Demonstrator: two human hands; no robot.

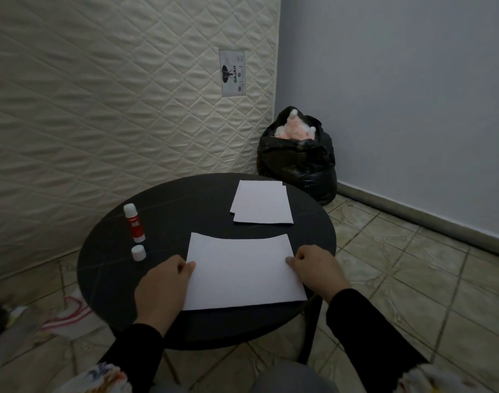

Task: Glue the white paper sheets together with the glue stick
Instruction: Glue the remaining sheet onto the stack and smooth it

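Note:
A large white paper sheet (pixel 242 272) lies near the front of the round black table (pixel 185 199). My left hand (pixel 164 287) pinches its left edge, and my right hand (pixel 317 272) pinches its right edge. Two smaller white sheets (pixel 261 202) are stacked, slightly offset, at the table's far right. The red-and-white glue stick (pixel 134 223) lies uncapped on the left side, apart from both hands. Its white cap (pixel 138 252) stands just in front of it.
A quilted mattress (pixel 114 109) leans upright behind the table. A full black rubbish bag (pixel 298 160) sits in the corner by the grey wall. A striped cloth (pixel 69 314) lies on the tiled floor at the left.

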